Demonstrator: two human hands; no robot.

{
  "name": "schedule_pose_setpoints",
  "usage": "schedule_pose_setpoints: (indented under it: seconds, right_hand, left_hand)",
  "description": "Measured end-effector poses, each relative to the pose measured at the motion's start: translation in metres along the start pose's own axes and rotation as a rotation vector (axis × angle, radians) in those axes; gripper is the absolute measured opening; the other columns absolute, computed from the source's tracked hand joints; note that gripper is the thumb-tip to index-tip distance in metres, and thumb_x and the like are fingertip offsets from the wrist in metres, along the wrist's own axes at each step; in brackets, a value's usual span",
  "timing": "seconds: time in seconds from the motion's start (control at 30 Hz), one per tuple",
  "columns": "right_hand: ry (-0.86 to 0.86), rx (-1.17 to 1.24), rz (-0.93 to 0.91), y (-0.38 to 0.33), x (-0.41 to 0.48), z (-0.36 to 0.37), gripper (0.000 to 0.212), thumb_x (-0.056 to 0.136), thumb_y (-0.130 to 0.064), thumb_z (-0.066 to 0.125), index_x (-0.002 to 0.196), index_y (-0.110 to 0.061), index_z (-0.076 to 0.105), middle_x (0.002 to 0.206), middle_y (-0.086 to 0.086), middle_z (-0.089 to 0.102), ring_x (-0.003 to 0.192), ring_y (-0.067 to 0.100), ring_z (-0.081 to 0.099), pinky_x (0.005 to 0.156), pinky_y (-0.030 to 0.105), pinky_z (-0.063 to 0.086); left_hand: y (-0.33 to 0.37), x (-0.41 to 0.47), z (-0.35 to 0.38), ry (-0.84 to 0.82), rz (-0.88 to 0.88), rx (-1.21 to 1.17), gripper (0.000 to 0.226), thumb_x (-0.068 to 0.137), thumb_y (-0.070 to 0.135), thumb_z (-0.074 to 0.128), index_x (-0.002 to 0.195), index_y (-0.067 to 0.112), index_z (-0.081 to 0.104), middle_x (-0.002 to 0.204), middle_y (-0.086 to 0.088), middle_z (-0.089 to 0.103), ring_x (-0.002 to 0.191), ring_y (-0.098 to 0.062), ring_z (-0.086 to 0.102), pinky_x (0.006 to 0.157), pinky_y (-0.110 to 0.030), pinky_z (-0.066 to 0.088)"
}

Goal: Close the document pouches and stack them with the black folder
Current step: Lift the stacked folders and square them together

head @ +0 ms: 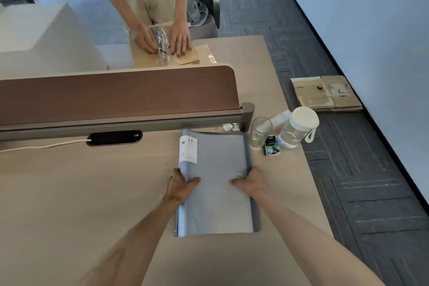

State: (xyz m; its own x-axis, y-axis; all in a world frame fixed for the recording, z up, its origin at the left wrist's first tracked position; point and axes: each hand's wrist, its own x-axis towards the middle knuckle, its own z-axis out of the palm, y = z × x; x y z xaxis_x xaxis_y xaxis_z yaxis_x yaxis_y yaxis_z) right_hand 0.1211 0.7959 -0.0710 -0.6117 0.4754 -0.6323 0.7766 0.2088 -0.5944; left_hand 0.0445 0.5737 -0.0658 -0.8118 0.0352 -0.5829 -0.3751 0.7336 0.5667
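A grey-blue document pouch [216,193] lies flat on the beige desk [92,193], long side pointing away from me. A white label marked "20" sits at its far left corner, and a small metal snap shows near its right edge. More grey-blue layers peek out beneath it along the left and right edges. My left hand [181,184] grips the stack's left edge, thumb on top. My right hand [251,181] grips the right edge beside the snap, thumb on top. A black folder is not distinguishable in this view.
A brown divider panel [116,93] on a grey rail crosses the desk just beyond the pouch. A glass [260,132], a clear bottle with white lid [297,127] and a small dark packet [270,146] stand at the right. Across the divider, another person handles a plastic bag [161,42].
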Motion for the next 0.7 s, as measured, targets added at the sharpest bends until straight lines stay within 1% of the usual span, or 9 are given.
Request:
schedule_pose_setpoints:
  seconds: [0.03, 0.1, 0.17, 0.23, 0.3, 0.37, 0.47, 0.6, 0.7]
  right_hand:
    - [0.002, -0.006, -0.003, 0.001, 0.003, 0.000, 0.073, 0.067, -0.029, 0.083, 0.122, 0.001, 0.045, 0.117, 0.008, 0.055, 0.097, 0.020, 0.055, 0.079, 0.028, 0.048]
    - [0.023, -0.028, -0.014, 0.001, 0.007, -0.002, 0.077, 0.067, -0.030, 0.083, 0.126, 0.002, 0.043, 0.124, 0.013, 0.054, 0.110, 0.026, 0.056, 0.087, 0.031, 0.048]
    - [0.032, -0.090, -0.023, -0.001, 0.008, -0.004, 0.082, 0.068, -0.034, 0.082, 0.130, 0.003, 0.042, 0.130, 0.015, 0.051, 0.120, 0.029, 0.051, 0.094, 0.031, 0.045]
    - [0.040, -0.149, -0.027, -0.002, 0.009, -0.004, 0.088, 0.066, -0.042, 0.080, 0.131, 0.002, 0.041, 0.133, 0.016, 0.048, 0.124, 0.030, 0.047, 0.101, 0.035, 0.043]
    - [0.063, -0.195, -0.021, -0.004, 0.007, -0.002, 0.094, 0.065, -0.047, 0.078, 0.134, 0.002, 0.038, 0.136, 0.017, 0.041, 0.127, 0.032, 0.040, 0.105, 0.037, 0.039]
    - [0.079, -0.194, -0.008, -0.005, 0.007, 0.000, 0.097, 0.066, -0.045, 0.078, 0.137, 0.004, 0.032, 0.137, 0.018, 0.035, 0.129, 0.033, 0.035, 0.104, 0.035, 0.036]
    - [0.091, -0.222, -0.013, -0.006, 0.009, 0.000, 0.096, 0.069, -0.045, 0.077, 0.138, 0.004, 0.032, 0.138, 0.020, 0.036, 0.130, 0.034, 0.035, 0.104, 0.035, 0.035]
    - [0.082, -0.238, -0.027, -0.006, 0.006, -0.001, 0.088, 0.073, -0.046, 0.073, 0.137, 0.002, 0.035, 0.137, 0.019, 0.037, 0.130, 0.034, 0.035, 0.105, 0.036, 0.034]
    - [0.092, -0.249, -0.043, -0.002, 0.001, 0.002, 0.080, 0.076, -0.047, 0.069, 0.132, 0.001, 0.039, 0.134, 0.019, 0.038, 0.127, 0.034, 0.036, 0.105, 0.036, 0.033]
  left_hand:
    - [0.001, 0.001, 0.003, 0.006, 0.001, 0.001, 0.085, 0.049, 0.068, 0.064, 0.114, 0.016, 0.044, 0.117, -0.009, 0.061, 0.105, -0.031, 0.061, 0.089, -0.044, 0.052]
    - [0.003, 0.001, 0.006, 0.011, -0.003, 0.001, 0.082, 0.054, 0.067, 0.066, 0.114, 0.017, 0.043, 0.116, -0.009, 0.061, 0.104, -0.031, 0.062, 0.088, -0.044, 0.053]
    - [0.004, 0.003, 0.007, 0.005, -0.012, 0.008, 0.085, 0.049, 0.071, 0.063, 0.112, 0.019, 0.043, 0.114, -0.008, 0.061, 0.101, -0.031, 0.063, 0.086, -0.045, 0.054]
    - [0.004, 0.004, 0.007, 0.011, -0.018, 0.008, 0.086, 0.045, 0.073, 0.062, 0.110, 0.020, 0.043, 0.112, -0.007, 0.062, 0.099, -0.030, 0.063, 0.082, -0.046, 0.056]
    - [0.006, 0.005, 0.005, 0.018, -0.022, 0.028, 0.085, 0.044, 0.074, 0.062, 0.109, 0.021, 0.044, 0.111, -0.005, 0.061, 0.098, -0.029, 0.062, 0.080, -0.046, 0.056]
    - [0.009, 0.006, 0.002, 0.015, -0.029, 0.062, 0.087, 0.044, 0.075, 0.059, 0.112, 0.023, 0.043, 0.113, -0.003, 0.059, 0.101, -0.029, 0.061, 0.083, -0.046, 0.055]
    - [0.014, 0.006, 0.001, 0.011, -0.034, 0.076, 0.090, 0.049, 0.072, 0.059, 0.120, 0.020, 0.042, 0.122, -0.005, 0.055, 0.110, -0.031, 0.057, 0.094, -0.044, 0.049]
    - [0.015, 0.003, 0.003, 0.029, 0.007, 0.074, 0.080, 0.066, 0.059, 0.067, 0.126, 0.013, 0.041, 0.129, -0.010, 0.050, 0.117, -0.033, 0.052, 0.098, -0.044, 0.044]
    - [0.017, 0.003, 0.005, 0.073, 0.073, 0.095, 0.071, 0.076, 0.044, 0.070, 0.130, 0.009, 0.040, 0.132, -0.013, 0.048, 0.124, -0.033, 0.047, 0.100, -0.043, 0.042]
